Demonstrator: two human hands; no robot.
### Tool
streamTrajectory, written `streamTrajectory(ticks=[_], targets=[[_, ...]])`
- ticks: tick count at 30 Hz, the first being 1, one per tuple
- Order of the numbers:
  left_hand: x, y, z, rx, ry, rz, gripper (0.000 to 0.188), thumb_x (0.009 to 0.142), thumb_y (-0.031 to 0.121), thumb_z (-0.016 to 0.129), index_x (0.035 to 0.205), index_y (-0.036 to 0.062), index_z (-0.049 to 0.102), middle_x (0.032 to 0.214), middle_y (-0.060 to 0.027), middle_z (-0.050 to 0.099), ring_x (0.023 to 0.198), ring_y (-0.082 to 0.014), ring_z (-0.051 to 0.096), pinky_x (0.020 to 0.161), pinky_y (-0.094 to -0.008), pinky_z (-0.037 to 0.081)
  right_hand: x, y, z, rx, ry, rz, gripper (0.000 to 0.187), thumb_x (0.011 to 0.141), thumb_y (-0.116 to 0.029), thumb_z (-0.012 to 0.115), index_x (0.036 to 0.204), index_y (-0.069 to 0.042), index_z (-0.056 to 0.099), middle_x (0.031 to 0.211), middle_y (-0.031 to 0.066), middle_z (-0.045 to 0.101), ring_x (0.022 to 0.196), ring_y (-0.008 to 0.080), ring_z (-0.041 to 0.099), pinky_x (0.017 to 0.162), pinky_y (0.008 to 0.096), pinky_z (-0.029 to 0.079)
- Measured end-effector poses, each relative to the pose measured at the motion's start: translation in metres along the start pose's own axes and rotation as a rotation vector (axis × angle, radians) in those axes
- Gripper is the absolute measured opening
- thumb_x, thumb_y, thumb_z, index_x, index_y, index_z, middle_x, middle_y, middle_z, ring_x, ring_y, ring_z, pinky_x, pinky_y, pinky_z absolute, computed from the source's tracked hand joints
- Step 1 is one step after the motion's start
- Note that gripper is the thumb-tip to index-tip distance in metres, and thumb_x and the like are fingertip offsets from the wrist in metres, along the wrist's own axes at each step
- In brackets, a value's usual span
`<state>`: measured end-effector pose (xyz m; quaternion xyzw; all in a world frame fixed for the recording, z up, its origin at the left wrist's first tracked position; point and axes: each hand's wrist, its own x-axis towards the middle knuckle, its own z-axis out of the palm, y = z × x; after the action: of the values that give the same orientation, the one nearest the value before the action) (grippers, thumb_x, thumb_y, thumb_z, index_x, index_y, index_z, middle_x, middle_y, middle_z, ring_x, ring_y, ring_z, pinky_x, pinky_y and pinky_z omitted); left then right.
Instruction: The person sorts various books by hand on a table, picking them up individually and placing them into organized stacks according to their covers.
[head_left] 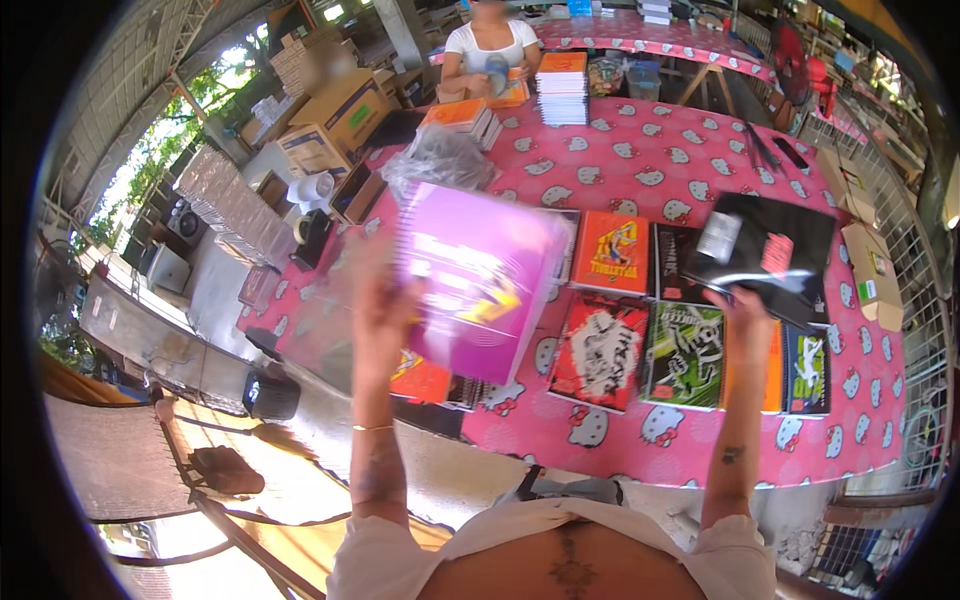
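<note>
My left hand (382,305) grips a purple spiral notebook (465,245) by its bound edge and holds it up over the table, slightly blurred. In my right hand (745,318) is a glossy black notebook (740,280), pinched at its lower edge and tilted above the rows of notebooks. Lying under and around it are an orange notebook (612,255), a red one (598,350), a green one (685,355) and a blue one (806,375). Below the purple notebook, part of another orange notebook (418,380) shows.
A pink patterned cloth covers the table (640,440). Crumpled clear plastic (440,160) lies by a small notebook stack (465,120). A taller stack (562,90) stands near a seated person (490,50) across the table. Flattened cardboard (872,270) rests at the right edge; a tape dispenser (313,240) sits left.
</note>
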<state>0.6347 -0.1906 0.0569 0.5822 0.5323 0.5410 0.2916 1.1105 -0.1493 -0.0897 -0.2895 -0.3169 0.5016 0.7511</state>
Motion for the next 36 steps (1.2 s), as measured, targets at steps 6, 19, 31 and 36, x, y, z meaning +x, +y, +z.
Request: streamTrajectory(ticks=[6, 19, 31, 36], targets=[[-0.002, -0.084, -0.165, -0.659, -0.107, -0.013, 0.052, 0.098, 0.029, 0.055, 0.141, 0.0018, 0.043, 0.112, -0.0076, 0.064, 0.090, -0.0128, 0.063, 0.073, -0.0252, 0.051, -0.093, 0.128, 0.248, -0.869, -0.386, -0.551, 0.041, 0.088, 0.002, 0.055, 0.126, -0.012, 0.061, 0.124, 0.0174, 0.056, 0.110, 0.0297, 0.055, 0.096, 0.0403, 0.045], [0.022, -0.201, -0.098, 0.191, -0.321, -0.462, 0.076, 0.090, 0.052, 0.061, 0.141, -0.0019, 0.042, 0.131, -0.0208, 0.056, 0.120, -0.0298, 0.053, 0.097, -0.0390, 0.044, -0.155, 0.236, 0.268, -0.667, -0.473, 0.167, 0.094, 0.096, -0.065, 0.034, 0.151, 0.004, 0.002, 0.158, 0.0254, -0.007, 0.148, 0.0329, -0.010, 0.119, 0.0403, 0.000], [-0.171, -0.031, 0.342, 0.405, -0.726, 0.731, 0.085, 0.080, 0.030, 0.073, 0.148, 0.0064, 0.029, 0.153, -0.0270, 0.018, 0.141, -0.0440, 0.024, 0.110, -0.0618, 0.022, -0.078, -0.049, -0.192, -1.860, 0.478, 0.018, 0.066, 0.085, -0.045, 0.062, 0.142, -0.017, 0.044, 0.155, 0.0170, 0.027, 0.143, 0.0388, 0.024, 0.108, 0.0581, 0.029], [-0.192, -0.099, 0.465, 0.834, -0.685, 1.044, 0.050, 0.087, 0.015, 0.062, 0.134, 0.0045, 0.050, 0.126, -0.0256, 0.055, 0.120, -0.0364, 0.052, 0.101, -0.0443, 0.043, -0.085, -0.086, -0.273, -1.950, 0.422, 0.159, 0.072, 0.086, -0.046, 0.061, 0.147, -0.017, 0.035, 0.159, 0.0112, 0.020, 0.146, 0.0373, 0.018, 0.107, 0.0696, 0.022]])
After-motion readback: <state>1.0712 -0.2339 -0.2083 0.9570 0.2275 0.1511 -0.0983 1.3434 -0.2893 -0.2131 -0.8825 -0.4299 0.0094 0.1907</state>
